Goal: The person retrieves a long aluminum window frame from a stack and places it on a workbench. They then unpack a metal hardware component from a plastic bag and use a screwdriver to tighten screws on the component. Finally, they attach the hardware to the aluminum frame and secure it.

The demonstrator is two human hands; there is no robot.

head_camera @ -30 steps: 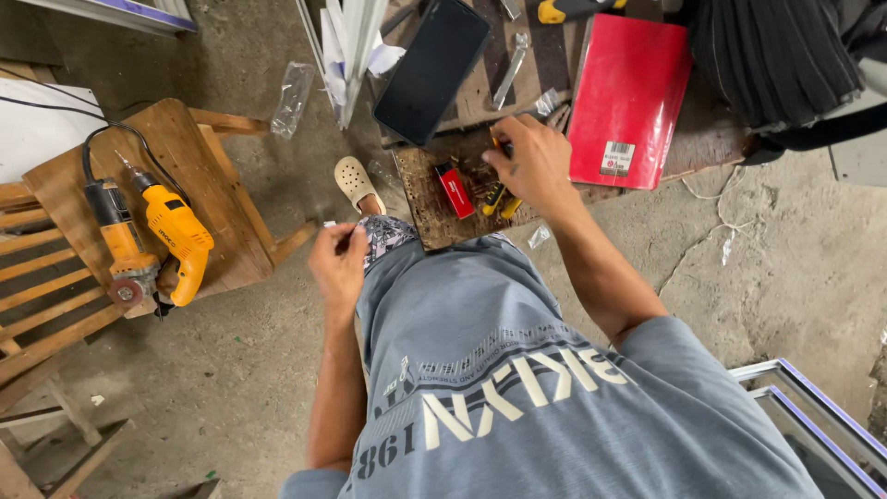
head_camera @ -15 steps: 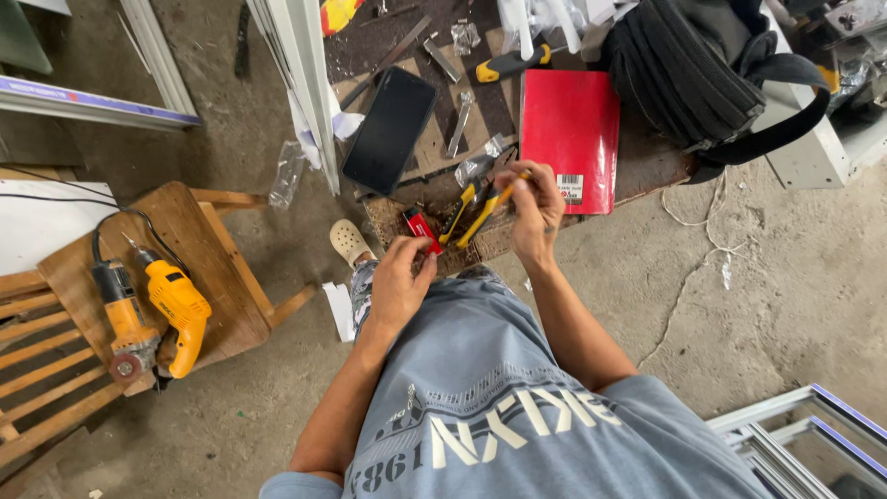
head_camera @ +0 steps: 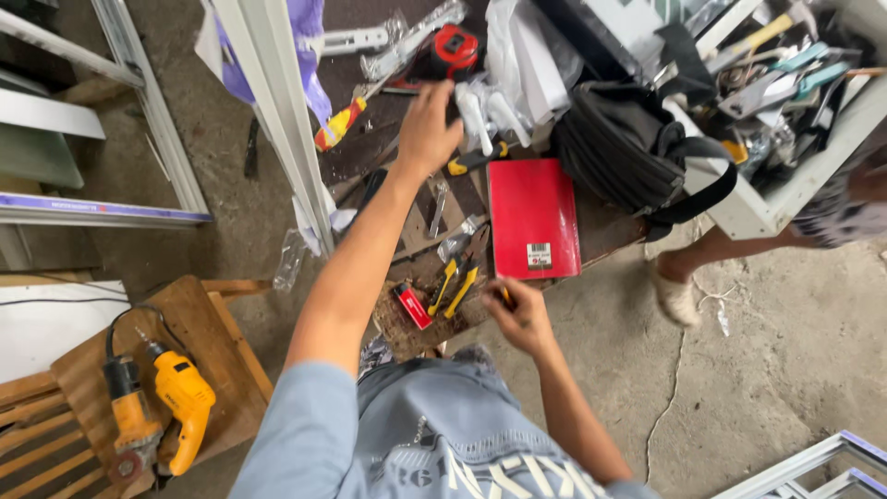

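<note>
Red notebook (head_camera: 533, 217) between both hands

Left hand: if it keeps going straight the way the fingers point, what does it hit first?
Probably the red and black tape measure: the left hand points up-frame toward it. Height above the clutter is unclear.

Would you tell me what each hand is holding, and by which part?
The right hand pinches a small tool; its grip is hidden. The left hand looks empty.
</note>
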